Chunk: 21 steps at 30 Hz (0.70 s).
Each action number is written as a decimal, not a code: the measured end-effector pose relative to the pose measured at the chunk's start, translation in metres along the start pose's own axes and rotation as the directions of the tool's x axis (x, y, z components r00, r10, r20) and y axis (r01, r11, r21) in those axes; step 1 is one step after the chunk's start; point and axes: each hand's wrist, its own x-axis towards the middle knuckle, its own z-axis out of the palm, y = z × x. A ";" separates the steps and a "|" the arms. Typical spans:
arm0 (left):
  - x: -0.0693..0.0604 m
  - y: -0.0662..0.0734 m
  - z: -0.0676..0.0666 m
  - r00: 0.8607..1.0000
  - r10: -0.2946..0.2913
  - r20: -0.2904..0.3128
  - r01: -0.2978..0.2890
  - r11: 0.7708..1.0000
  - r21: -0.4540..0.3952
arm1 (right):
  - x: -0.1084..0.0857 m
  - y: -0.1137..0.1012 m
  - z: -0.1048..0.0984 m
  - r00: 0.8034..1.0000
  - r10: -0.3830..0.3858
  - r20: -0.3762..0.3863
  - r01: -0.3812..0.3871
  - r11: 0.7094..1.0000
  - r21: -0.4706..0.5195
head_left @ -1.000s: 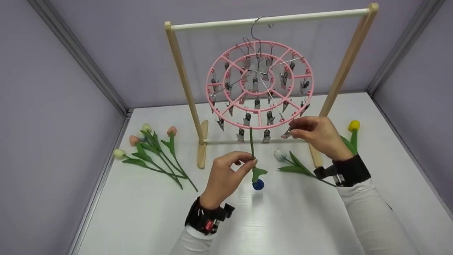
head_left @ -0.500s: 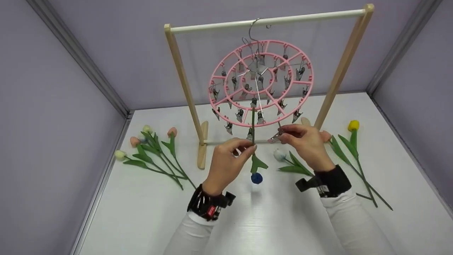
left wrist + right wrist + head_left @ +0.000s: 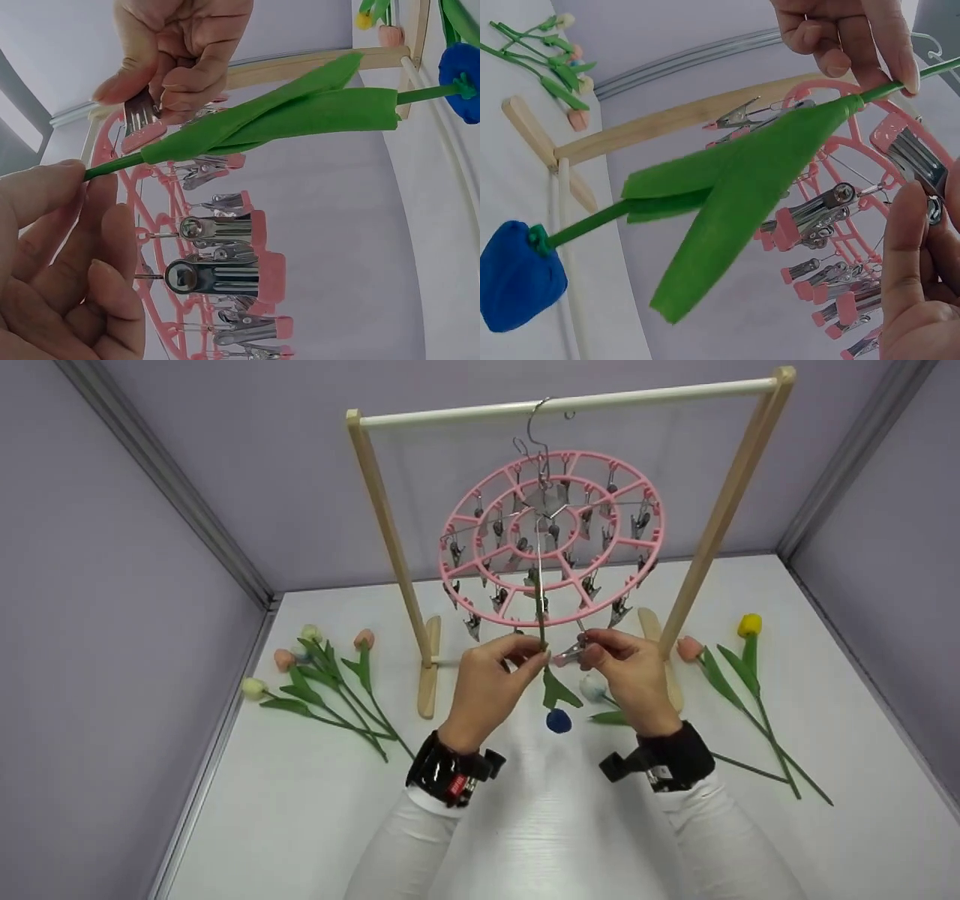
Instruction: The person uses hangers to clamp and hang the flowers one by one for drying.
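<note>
In the head view my left hand [image 3: 491, 679] pinches the green stem of a blue artificial tulip [image 3: 558, 721], which hangs bloom down. Its leaves [image 3: 277, 120] spread below the fingers in the left wrist view. My right hand [image 3: 634, 675] grips a metal clip with pink tips [image 3: 909, 150] between thumb and fingers, close beside the stem. That clip hangs from the rim of a round pink drying hanger [image 3: 517, 624], tilted down toward the hands. Whether the clip's tips are parted I cannot tell.
A wooden stand [image 3: 382, 510] with a white bar [image 3: 637, 399] carries the hanger. Several tulips [image 3: 330, 690] lie on the left of the white table [image 3: 300, 825]. A pink tulip [image 3: 690, 649], a yellow tulip [image 3: 749, 625] and a pale blue tulip [image 3: 592, 687] lie on the right.
The right hand has moved left with the clip, turning the hanger, so the clip is now near the stem. The left hand has risen slightly, lifting the blue tulip.
</note>
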 end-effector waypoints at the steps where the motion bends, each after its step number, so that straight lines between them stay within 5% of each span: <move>1: 0.001 0.000 0.000 1.000 -0.002 0.001 0.002 1.000 -0.002 | 0.000 0.000 0.001 1.000 -0.006 -0.001 0.006 1.000 0.016; 9: 0.004 0.002 0.005 1.000 0.013 0.001 -0.013 1.000 -0.014 | -0.003 -0.001 0.004 0.997 -0.062 -0.036 0.066 0.990 0.126; 21: 0.008 0.009 0.006 0.999 0.041 -0.006 -0.041 0.999 -0.001 | -0.001 -0.003 0.006 0.997 -0.075 -0.029 0.079 0.984 0.158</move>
